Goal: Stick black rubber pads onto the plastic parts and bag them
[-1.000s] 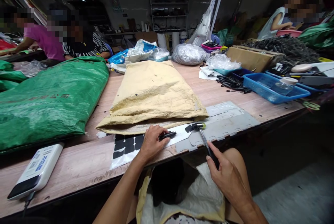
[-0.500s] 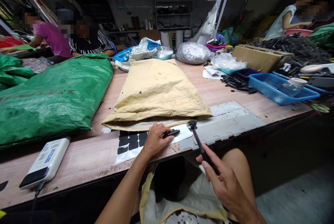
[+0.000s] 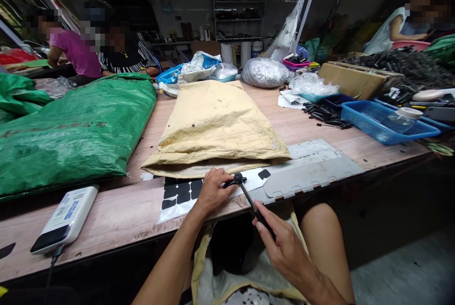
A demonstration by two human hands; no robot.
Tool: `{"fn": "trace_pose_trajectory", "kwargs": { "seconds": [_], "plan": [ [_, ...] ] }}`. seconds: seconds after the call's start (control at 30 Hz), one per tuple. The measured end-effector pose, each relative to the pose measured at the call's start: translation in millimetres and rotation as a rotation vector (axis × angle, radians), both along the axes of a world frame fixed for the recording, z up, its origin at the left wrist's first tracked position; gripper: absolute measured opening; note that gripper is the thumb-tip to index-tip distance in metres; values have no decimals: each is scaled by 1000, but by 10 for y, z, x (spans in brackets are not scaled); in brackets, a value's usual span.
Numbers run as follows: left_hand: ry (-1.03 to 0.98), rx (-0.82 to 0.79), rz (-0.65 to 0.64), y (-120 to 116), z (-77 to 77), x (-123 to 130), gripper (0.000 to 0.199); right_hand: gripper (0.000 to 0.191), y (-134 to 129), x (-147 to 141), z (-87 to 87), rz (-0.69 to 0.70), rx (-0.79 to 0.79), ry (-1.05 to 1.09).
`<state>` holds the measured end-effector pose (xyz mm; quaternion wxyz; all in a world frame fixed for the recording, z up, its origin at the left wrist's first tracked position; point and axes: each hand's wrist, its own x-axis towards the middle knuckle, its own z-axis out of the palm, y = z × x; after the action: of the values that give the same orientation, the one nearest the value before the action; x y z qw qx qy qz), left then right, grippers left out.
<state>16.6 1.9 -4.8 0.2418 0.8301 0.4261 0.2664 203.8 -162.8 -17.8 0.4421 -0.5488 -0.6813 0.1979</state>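
1. Open bag (image 3: 217,282): one, nearer than the tan sack (image 3: 216,122); lower part cut off by the frame.
2. Right hand (image 3: 284,243): one, nearer than the tan sack. Fingers are wrapped around the handle of one hammer (image 3: 250,200); the handle end is hidden by the hand.
3. Left hand (image 3: 214,191): one, just in front of the tan sack's mouth. Thumb and fingers are clamped on one black part (image 3: 227,184).
4. Black part: in front of the tan sack's mouth, partly hidden by fingers and hammer head. Contact with the hammer head cannot be confirmed.
5. Sheet (image 3: 177,198): one, far edge covered by the tan sack. At least six dark squares show; full count hidden.
6. Green sack (image 3: 81,129): one, left of the tan sack, cut off by the frame.
7. Co-workers (image 3: 76,53): at least three, beyond the tan sack; exact count unclear at right.
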Motion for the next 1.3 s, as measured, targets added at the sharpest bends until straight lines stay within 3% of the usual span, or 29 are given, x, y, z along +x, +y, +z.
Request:
{"fn": "trace_pose_trajectory", "kwargs": {
  "seconds": [0.2,0.43,0.73,0.9,1.3],
  "plan": [
    [-17,4,7,11,-16,3,17,47,-15,41,73,-88,37,34],
    [-29,-1,12,-12,9,12,15,45,-32,49,8,-109,-29,30],
    [-6,-40,-49,6,30,-26,22,48,-75,370,-47,-354,-73,7],
    [45,-37,-55,5,49,-26,40,51,-119,578,-145,-525,-154,-128],
    [92,-40,-31,-6,55,-28,50,52,-104,585,-74,-503,-129,-407]
  ]
}}
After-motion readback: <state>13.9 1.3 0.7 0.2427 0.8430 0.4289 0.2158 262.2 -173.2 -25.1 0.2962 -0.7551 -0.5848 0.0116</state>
